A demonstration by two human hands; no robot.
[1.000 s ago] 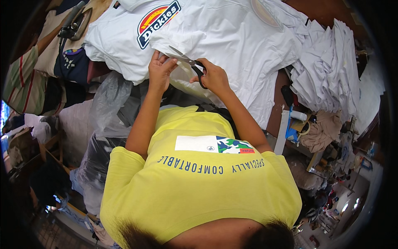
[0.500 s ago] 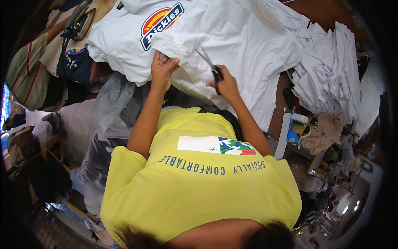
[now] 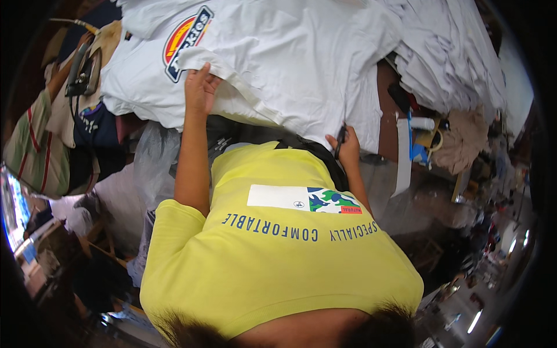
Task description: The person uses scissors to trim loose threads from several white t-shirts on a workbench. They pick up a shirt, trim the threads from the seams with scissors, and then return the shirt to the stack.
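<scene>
A white T-shirt (image 3: 290, 58) with a colourful printed logo lies spread over the table in front of me. My left hand (image 3: 201, 90) pinches its near hem, lifting a folded edge of cloth between thumb and fingers. Farther right and closer to my body, my right hand (image 3: 348, 149) grips a pair of scissors (image 3: 341, 137) by the black handles. The blades point away from me beside the shirt's lower right part; whether they are apart I cannot tell. The hem runs slantwise from my left hand down toward the scissors.
A heap of white garments (image 3: 447, 58) lies at the right. Below it are a beige cloth (image 3: 464, 139), a tape roll (image 3: 436, 141) and a long white strip (image 3: 403, 156). At the left, a person in a striped garment (image 3: 36, 142) reaches near an iron (image 3: 87, 72). Clear plastic (image 3: 154, 151) hangs below the table.
My right hand has moved right and closer to my body with the scissors, away from the cloth at my left hand. My left hand has shifted slightly left, still holding the hem.
</scene>
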